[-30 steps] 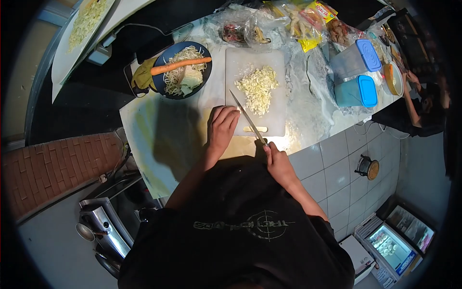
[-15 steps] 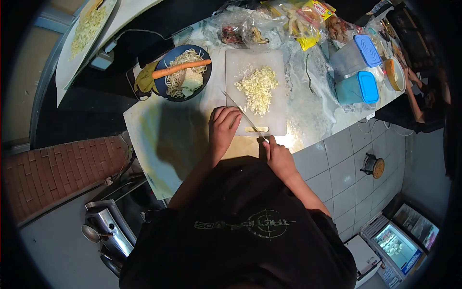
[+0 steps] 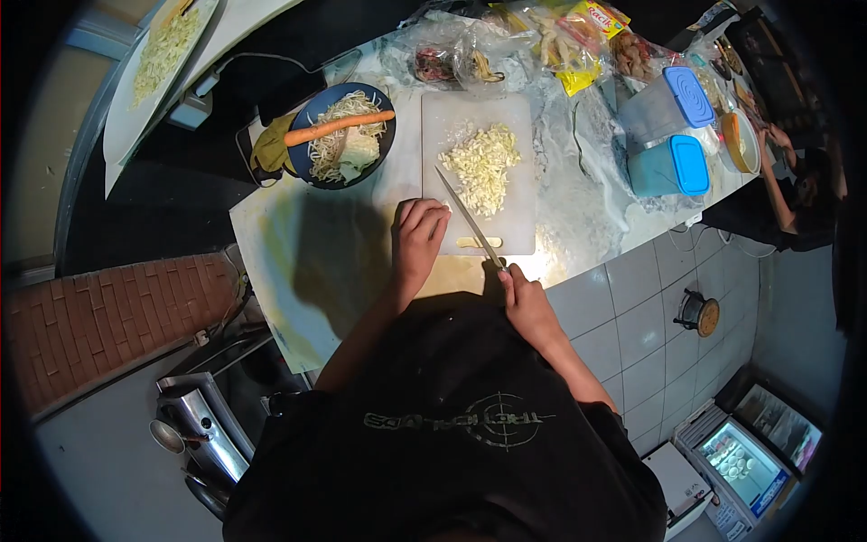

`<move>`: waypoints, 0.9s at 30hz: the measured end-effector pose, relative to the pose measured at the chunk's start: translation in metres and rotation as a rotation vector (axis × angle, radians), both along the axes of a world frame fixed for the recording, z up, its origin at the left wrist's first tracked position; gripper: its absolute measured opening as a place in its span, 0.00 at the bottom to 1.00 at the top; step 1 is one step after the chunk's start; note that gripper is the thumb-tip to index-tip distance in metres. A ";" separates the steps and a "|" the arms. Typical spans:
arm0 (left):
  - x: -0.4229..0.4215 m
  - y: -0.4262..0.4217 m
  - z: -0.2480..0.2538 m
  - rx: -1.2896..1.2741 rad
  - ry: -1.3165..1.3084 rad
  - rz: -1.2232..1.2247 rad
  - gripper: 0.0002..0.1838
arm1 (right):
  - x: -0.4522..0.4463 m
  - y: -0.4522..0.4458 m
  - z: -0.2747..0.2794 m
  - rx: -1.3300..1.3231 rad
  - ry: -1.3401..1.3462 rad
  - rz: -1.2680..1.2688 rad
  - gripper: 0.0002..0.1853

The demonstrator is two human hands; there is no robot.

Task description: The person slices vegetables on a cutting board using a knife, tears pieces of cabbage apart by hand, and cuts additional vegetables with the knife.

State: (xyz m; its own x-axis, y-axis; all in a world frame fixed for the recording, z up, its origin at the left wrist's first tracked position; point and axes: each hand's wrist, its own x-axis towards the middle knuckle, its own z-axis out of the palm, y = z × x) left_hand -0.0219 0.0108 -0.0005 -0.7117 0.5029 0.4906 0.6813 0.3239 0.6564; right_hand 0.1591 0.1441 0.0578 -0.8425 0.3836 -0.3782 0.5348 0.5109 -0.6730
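A knife [image 3: 470,217] is gripped at its handle by my right hand [image 3: 528,303], below the near edge of the white cutting board [image 3: 438,117]. Its blade points up and left across the board. Chopped pale-yellow vegetable pieces [image 3: 485,167] lie heaped on the board, right of the blade. My left hand [image 3: 421,239] rests at the board's lower left edge with its fingers curled. A small pale bit shows at those fingertips, but what they hold is mostly hidden.
Left of the board stands a dark blue plate [image 3: 386,149] with bean sprouts, a carrot [image 3: 339,127] and a pale green-white vegetable piece. Blue-lidded containers [image 3: 668,167] and plastic bags [image 3: 551,45] occupy the right and back. Another person's arm [image 3: 777,194] is at far right.
The knife has moved right, away from my left fingertips, and its blade points more steeply up the board. My right hand has shifted slightly right and down. The left hand stays almost in place.
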 end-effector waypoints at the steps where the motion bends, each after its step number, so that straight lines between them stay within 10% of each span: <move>1: 0.000 0.000 -0.001 0.013 0.001 -0.003 0.07 | 0.001 -0.001 -0.001 -0.010 0.028 -0.014 0.17; 27: 0.000 0.000 -0.003 0.006 -0.007 0.008 0.07 | 0.000 -0.011 -0.007 0.261 -0.052 0.081 0.16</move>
